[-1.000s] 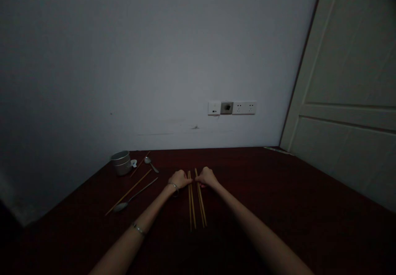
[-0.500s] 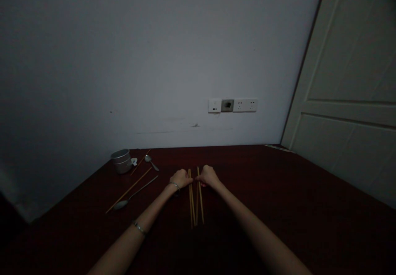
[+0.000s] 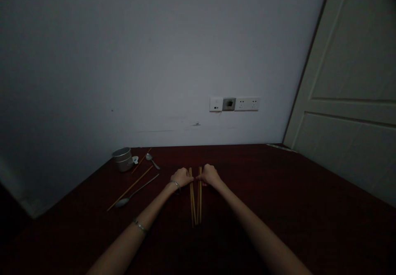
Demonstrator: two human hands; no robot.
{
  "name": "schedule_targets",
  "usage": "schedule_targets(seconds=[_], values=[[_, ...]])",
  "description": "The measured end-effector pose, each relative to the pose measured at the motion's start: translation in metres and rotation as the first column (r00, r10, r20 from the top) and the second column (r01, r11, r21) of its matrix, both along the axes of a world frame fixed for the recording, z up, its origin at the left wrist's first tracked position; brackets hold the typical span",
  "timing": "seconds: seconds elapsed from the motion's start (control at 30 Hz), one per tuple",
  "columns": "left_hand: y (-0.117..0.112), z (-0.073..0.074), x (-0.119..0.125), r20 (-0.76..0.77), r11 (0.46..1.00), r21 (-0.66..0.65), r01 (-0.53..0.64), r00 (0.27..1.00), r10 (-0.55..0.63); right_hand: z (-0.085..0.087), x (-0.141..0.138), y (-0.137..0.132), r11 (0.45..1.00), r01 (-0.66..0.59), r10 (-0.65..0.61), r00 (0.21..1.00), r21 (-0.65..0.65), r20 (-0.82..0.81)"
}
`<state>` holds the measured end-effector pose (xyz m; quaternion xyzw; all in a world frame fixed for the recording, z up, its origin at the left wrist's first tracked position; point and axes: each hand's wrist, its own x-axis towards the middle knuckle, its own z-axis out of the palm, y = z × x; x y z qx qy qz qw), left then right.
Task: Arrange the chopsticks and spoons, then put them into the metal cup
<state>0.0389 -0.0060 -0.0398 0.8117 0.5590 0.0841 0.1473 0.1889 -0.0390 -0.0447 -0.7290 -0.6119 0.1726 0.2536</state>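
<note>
My left hand (image 3: 182,177) is closed on the upper part of the left group of wooden chopsticks (image 3: 193,202). Just to its right, my right hand (image 3: 209,175) pinches the right group of chopsticks (image 3: 199,202) near the far ends. Both groups point toward me, with a narrow gap between them at the top, and their near ends come close together. Fingers hide part of each grip, and the scene is dim.
On the left of the dark red table (image 3: 260,192) lie a long-handled spoon (image 3: 122,202), a single chopstick (image 3: 130,188), a smaller spoon (image 3: 149,157) and another chopstick (image 3: 142,160). A metal cup (image 3: 123,159) stands behind them. Wall sockets (image 3: 246,104) are at the back.
The right-hand chopsticks have drawn together and now lie nearly parallel, their near ends shifted left toward the other group. The left hand is almost unchanged; the whole view has shifted slightly.
</note>
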Motion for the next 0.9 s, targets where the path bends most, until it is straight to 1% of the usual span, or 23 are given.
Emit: schedule_targets(seconds=[0.13, 0.2, 0.37, 0.53, 0.7, 0.9], values=[[0.000, 0.000, 0.000, 0.009, 1.000, 0.010, 0.010, 1.000, -0.010, 0.000, -0.001, 0.001, 0.999, 0.015, -0.015, 1.000, -0.033, 0.001], [0.000, -0.001, -0.001, 0.017, 1.000, 0.017, 0.016, 1.000, -0.016, -0.001, -0.001, 0.002, 0.999, 0.003, -0.003, 1.000, -0.039, -0.001], [-0.001, 0.000, 0.000, 0.027, 0.999, 0.021, 0.024, 0.999, -0.024, -0.002, -0.001, 0.002, 1.000, -0.029, 0.029, 1.000, -0.007, 0.008], [-0.001, -0.001, 0.000, 0.017, 0.999, 0.036, 0.031, 0.999, -0.032, 0.003, -0.002, -0.001, 0.997, -0.052, 0.053, 0.998, -0.049, 0.014], [0.000, -0.003, -0.001, 0.018, 0.999, 0.033, 0.033, 0.999, -0.033, 0.004, -0.003, -0.003, 0.994, -0.071, 0.069, 0.997, -0.085, -0.029], [-0.004, -0.001, -0.001, 0.013, 1.000, 0.024, 0.011, 1.000, -0.011, -0.003, 0.009, 0.004, 0.992, -0.101, 0.093, 0.991, -0.081, -0.095]])
